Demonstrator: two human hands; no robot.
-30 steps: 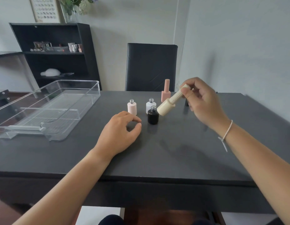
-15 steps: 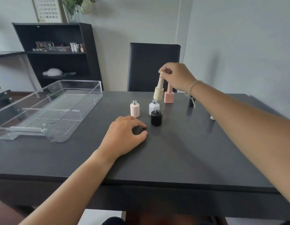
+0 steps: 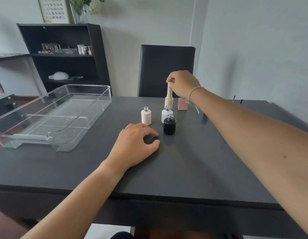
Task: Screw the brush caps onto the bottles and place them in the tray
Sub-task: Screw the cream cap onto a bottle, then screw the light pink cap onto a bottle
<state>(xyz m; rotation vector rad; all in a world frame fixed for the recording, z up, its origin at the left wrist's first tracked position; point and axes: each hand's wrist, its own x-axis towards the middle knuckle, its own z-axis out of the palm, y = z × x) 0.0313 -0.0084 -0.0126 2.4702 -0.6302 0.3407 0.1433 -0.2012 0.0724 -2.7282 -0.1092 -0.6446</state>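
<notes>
We see right hand (image 3: 183, 84) fingers (image 3: 170, 82) pinching top of ribbed cream capped bottle (image 3: 169, 97), upright behind glossy black round bottle (image 3: 169, 124). Left hand (image 3: 135, 145) resting loosely curled on dark desk (image 3: 193, 169).

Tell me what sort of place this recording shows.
Probably a small nail salon or home nail studio: polish-style bottles on a dark table, a black shelf holding more small bottles, and a framed chart that may show nail samples.
</notes>
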